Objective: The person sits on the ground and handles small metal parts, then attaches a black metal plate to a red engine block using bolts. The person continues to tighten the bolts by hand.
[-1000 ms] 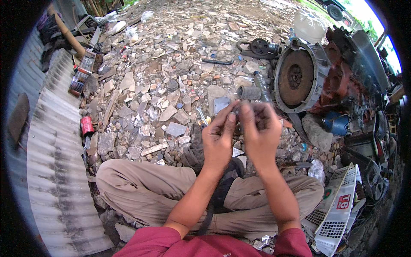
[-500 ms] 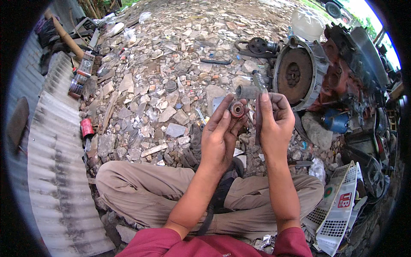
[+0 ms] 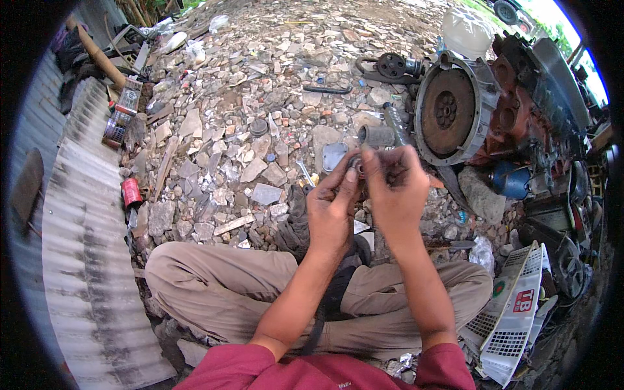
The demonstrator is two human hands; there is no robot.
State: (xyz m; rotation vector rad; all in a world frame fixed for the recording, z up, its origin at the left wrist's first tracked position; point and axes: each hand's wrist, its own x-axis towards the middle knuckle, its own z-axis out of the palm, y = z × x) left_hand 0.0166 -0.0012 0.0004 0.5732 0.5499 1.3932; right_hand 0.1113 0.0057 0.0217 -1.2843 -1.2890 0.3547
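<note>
My left hand (image 3: 333, 207) pinches a small round metal part (image 3: 357, 165), ring-like with a hole in its middle. Close against it, my right hand (image 3: 398, 188) has its thumb and fingers bent together over the part's right side. The right fingertips are slightly blurred, and whatever lies between them is hidden. Just beyond my hands, a grey metal cylinder (image 3: 376, 136) lies on the stones next to a long metal shaft (image 3: 395, 122). A square metal plate (image 3: 335, 156) lies to the left of the cylinder.
A large engine block (image 3: 510, 107) with a round flywheel (image 3: 444, 110) stands at right. A white plastic crate (image 3: 513, 318) leans near my right knee, a knife (image 3: 455, 245) beyond it. Corrugated sheets (image 3: 97, 260) line the left, beside a red can (image 3: 131, 193). Rubble covers the ground.
My right hand has moved left onto the round part. The dark flat strip it held upright no longer shows. My left hand has turned the part, so its hole is partly covered.
</note>
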